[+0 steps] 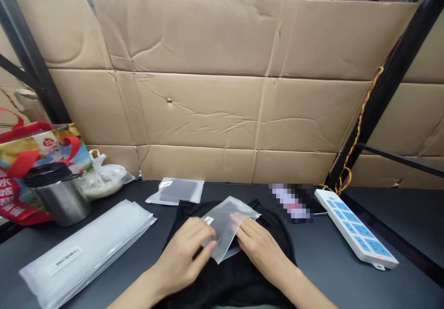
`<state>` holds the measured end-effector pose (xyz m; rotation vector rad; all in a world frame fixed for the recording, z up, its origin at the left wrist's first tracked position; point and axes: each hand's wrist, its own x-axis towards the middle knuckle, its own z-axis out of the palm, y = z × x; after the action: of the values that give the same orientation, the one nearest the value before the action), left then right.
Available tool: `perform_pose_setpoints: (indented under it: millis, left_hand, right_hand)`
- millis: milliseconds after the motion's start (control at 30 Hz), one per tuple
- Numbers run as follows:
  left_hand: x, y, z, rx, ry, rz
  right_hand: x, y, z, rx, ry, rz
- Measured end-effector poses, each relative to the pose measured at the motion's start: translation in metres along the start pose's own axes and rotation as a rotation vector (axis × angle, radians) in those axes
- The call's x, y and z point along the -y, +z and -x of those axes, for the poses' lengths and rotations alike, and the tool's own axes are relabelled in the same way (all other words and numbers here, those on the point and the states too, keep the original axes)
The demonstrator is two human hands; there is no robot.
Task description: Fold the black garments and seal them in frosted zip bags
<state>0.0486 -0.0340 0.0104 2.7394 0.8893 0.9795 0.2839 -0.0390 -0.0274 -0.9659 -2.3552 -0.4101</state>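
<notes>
A small frosted plastic bag (pixel 225 228) with a white label is held over a black garment (pixel 239 276) spread on the table. At the bag's left edge, my left hand (pixel 189 253) grips it between thumb and bent fingers. My right hand (pixel 262 249) is at the bag's right side, its fingertips showing faintly through the translucent plastic. The thumb of that hand is mostly hidden. Behind the garment lies another frosted bag (pixel 182 192), flat, with a label and something dark grey showing through.
On the left are a stack of long plastic packages (pixel 93 249), a steel flask (pixel 62 198), a colourful carrier bag (pixel 45 147) and a knotted clear bag (pixel 104 179). A power strip (pixel 357 228) and a blurred-out phone-like object (pixel 293 202) lie right. Cardboard (pixel 208 91) walls the back.
</notes>
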Motion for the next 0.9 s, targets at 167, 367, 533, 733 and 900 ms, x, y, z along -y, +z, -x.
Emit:
perform_pose_setpoints:
  millis: [167,367,533,733,900]
  left_hand:
    - [0.054,0.006,-0.027,0.185,-0.573,0.020]
    - [0.080,0.030,-0.045,0.275,-0.628,0.129]
    - [0.083,0.034,-0.052,0.095,-0.595,0.188]
    - [0.103,-0.046,-0.026,-0.233,-0.612,0.100]
    - [0.133,-0.151,0.063,-0.299,-0.903,-0.154]
  right_hand:
    - [-0.002,0.009,0.006,0.052,0.017,0.001]
    - [0.000,0.003,0.003,0.045,-0.007,-0.029]
    - [0.004,-0.001,0.005,-0.050,-0.124,-0.006]
    - [0.006,0.000,0.010,-0.015,-0.134,-0.055]
    - [0.011,-0.005,0.008,0.091,-0.023,-0.156]
